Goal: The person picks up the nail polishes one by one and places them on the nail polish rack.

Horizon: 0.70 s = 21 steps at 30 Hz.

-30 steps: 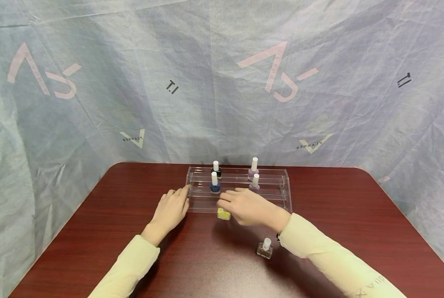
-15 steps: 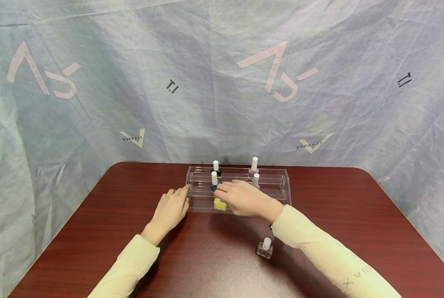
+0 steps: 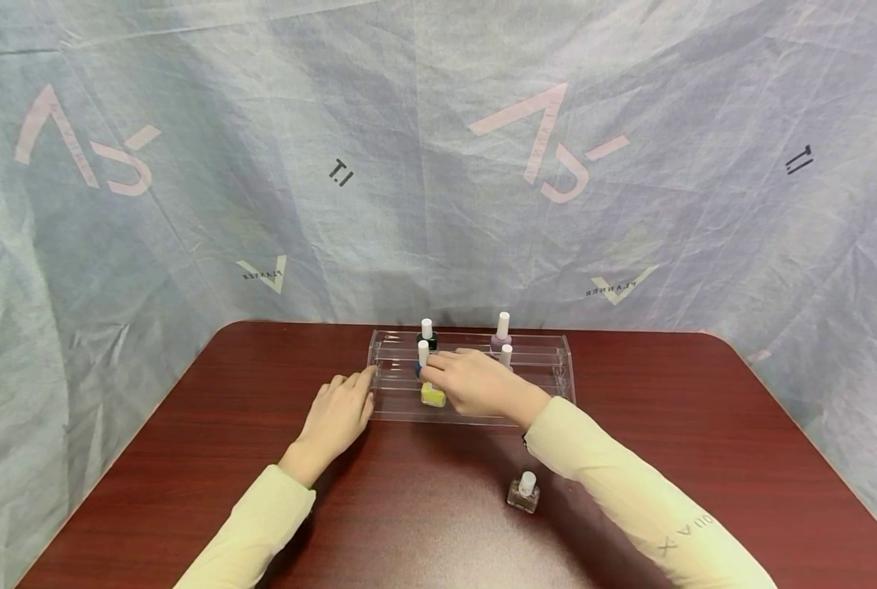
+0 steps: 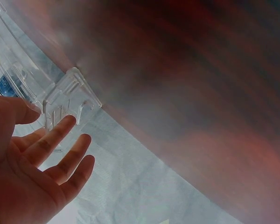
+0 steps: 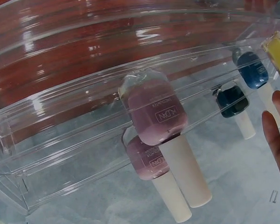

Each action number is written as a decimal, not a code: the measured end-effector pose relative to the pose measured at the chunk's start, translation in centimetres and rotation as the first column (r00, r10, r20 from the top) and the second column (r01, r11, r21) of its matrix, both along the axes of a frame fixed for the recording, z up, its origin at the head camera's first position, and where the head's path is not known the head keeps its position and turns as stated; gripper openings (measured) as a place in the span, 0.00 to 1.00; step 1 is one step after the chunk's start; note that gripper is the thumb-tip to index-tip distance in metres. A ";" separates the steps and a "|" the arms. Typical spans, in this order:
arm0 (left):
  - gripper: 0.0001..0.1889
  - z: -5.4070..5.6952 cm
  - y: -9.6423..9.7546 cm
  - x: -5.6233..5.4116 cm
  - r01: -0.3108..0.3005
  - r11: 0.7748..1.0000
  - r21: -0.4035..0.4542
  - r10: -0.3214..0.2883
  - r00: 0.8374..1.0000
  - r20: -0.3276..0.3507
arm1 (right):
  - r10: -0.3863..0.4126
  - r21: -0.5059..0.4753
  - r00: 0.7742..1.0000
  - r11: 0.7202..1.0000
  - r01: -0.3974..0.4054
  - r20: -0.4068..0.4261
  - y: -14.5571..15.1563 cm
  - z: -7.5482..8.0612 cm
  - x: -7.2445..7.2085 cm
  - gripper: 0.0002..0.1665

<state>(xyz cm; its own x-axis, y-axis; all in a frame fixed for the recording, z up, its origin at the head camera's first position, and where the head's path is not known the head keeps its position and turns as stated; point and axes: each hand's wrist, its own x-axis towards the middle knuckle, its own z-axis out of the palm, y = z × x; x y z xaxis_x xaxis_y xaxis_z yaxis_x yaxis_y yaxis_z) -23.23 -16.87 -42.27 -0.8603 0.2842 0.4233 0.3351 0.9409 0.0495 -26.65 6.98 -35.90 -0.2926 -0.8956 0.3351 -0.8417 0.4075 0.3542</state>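
Note:
A clear stepped rack [image 3: 398, 401] stands near the table's back edge. My left hand [image 3: 338, 413] touches its left end; in the left wrist view, thumb and fingers lie about the clear end panel [image 4: 70, 95]. My right hand [image 3: 475, 383] pinches a yellow nail polish bottle [image 3: 434, 396] by its cap, over the rack's front step. The cap is hidden by the fingers. Behind it, a blue nail polish [image 5: 253, 70] and a dark green nail polish [image 5: 232, 100] stand on the upper steps. Two mauve nail polishes, one front [image 5: 158, 114] and one rear [image 5: 147, 158], stand further right.
A brownish nail polish bottle [image 3: 523, 496] with a white cap stands on the dark red table [image 3: 380, 523], in front of the rack and near the right sleeve [image 3: 593, 458]. A grey printed cloth [image 3: 409, 204] hangs behind the table.
My right hand has carried the yellow nail polish forward and slightly left, from the rack's front edge to over its front step. The left hand has stayed at the rack's end.

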 end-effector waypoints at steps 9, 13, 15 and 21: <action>0.22 0.0 0.0 0.1 -0.001 1.000 -0.001 0.001 1.000 0.000 | 0.013 0.010 0.999 1.000 -0.013 0.029 -0.5 -0.7 -0.5 0.13; 0.23 0.0 0.1 0.0 -0.006 1.000 0.002 0.006 1.000 0.007 | 0.007 0.041 1.000 0.999 -0.008 0.017 -0.7 -0.9 -0.4 0.13; 0.23 0.0 0.1 0.0 -0.007 1.000 0.002 0.007 1.000 0.010 | 0.005 0.055 1.000 0.998 -0.005 0.010 -0.8 -1.1 -0.4 0.13; 0.23 -0.1 0.0 -0.1 -0.007 1.000 0.000 0.007 1.000 0.004 | -0.006 0.073 1.000 0.997 0.004 0.020 -1.1 -1.4 -0.4 0.14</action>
<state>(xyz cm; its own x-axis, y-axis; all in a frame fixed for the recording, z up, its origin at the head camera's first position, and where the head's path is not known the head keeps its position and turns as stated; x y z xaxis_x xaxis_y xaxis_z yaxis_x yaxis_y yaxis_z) -23.37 -16.86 -42.41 -0.8639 0.2781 0.4200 0.3286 0.9431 0.0512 -27.01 5.93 -37.26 -0.3032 -0.9160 0.2628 -0.8469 0.3854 0.3663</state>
